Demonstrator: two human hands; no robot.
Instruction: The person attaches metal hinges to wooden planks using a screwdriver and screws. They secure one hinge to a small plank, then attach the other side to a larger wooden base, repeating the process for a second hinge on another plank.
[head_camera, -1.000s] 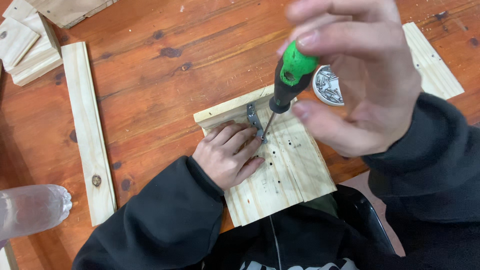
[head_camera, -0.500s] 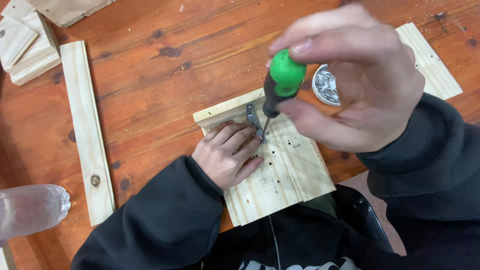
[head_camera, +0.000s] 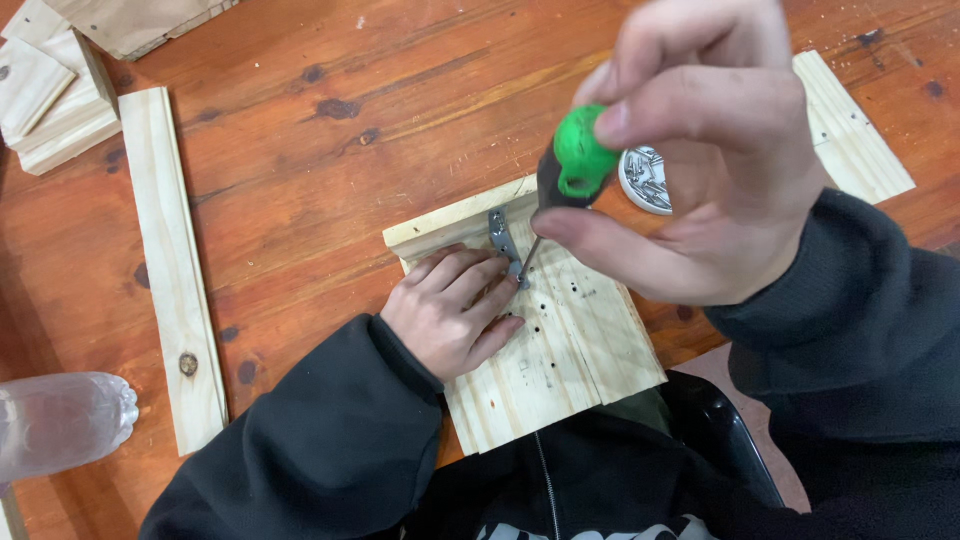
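Pale pine board (head_camera: 560, 350) lies flat on the reddish wooden bench (head_camera: 300, 150), its near end overhanging the bench edge toward the person's lap. A small grey metal bracket (head_camera: 500, 238) sits at the board's far-left corner, against a raised pine strip (head_camera: 450, 225) along the far edge.

Left hand (head_camera: 450, 315) lies palm-down on the board, fingers spread flat, fingertips touching the bracket's near end. It grasps nothing; it seems to pin bracket and board so neither shifts.

Right hand (head_camera: 700, 180) is curled shut around the green-and-black handled screwdriver (head_camera: 568, 175), held near upright, thumb and fingertips on the handle top. The thin shaft runs down to the bracket's near end, just beside the left fingertips. Whether a screw sits under the tip cannot be told.

Round metal tin of screws (head_camera: 645, 180) stands on the bench just far-right of the board, partly hidden by the right hand, in easy reach.

Long pine slat (head_camera: 172, 270) lies well to the left. Clear plastic bottle (head_camera: 60, 420) at near left.
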